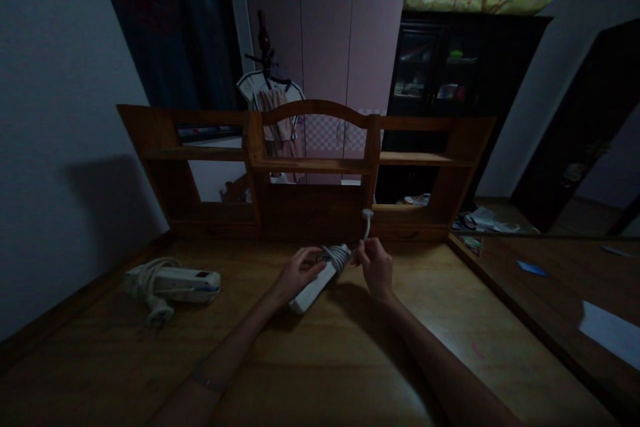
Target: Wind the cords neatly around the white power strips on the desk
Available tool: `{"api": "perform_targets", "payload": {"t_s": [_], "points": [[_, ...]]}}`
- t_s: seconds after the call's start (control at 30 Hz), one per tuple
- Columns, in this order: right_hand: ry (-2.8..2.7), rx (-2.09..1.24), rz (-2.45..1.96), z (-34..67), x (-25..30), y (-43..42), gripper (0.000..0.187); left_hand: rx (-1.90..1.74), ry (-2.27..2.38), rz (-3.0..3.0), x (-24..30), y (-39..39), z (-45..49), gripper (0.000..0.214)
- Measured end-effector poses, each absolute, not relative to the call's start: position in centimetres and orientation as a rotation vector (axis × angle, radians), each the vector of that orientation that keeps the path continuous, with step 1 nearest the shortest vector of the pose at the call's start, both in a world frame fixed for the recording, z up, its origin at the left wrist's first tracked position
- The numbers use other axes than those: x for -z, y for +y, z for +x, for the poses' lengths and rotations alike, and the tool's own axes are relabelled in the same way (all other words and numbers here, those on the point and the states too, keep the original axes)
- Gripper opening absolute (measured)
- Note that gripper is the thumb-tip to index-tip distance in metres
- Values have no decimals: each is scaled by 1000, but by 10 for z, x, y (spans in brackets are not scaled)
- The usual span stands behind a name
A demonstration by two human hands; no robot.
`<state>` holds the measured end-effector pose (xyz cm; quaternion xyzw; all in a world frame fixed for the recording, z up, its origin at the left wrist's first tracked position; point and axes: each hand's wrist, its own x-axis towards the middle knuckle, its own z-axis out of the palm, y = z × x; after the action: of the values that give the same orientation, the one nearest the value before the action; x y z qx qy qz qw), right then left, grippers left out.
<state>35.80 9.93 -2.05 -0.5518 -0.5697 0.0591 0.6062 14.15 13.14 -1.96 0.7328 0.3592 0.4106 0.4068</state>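
A white power strip (314, 285) lies on the wooden desk (320, 353), with its grey cord wound in loops (338, 254) around its far end. My left hand (296, 275) is closed around the strip near the coils. My right hand (376, 265) pinches the free end of the cord, and the plug (367, 215) sticks up just above its fingers.
A second white power strip (173, 283) with its bundled cord lies at the desk's left. A wooden shelf hutch (305, 167) stands along the desk's back edge. A darker table (565, 300) with papers adjoins on the right. Wardrobes stand behind.
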Motion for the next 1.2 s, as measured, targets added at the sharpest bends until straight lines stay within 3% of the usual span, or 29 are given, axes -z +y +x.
{"api": "perform_targets", "payload": {"t_s": [0.27,0.7,1.2], "points": [[-1363,-22,-1255,352,14,96,27,-736,771,1899,10,127,129,76],[-1344,102,-1331,368,13,102,31,-706,492,1116,29,146,125,81],[-1198,-218,-1287,373,29,108,35,-643,610,972,12,125,127,54]]}}
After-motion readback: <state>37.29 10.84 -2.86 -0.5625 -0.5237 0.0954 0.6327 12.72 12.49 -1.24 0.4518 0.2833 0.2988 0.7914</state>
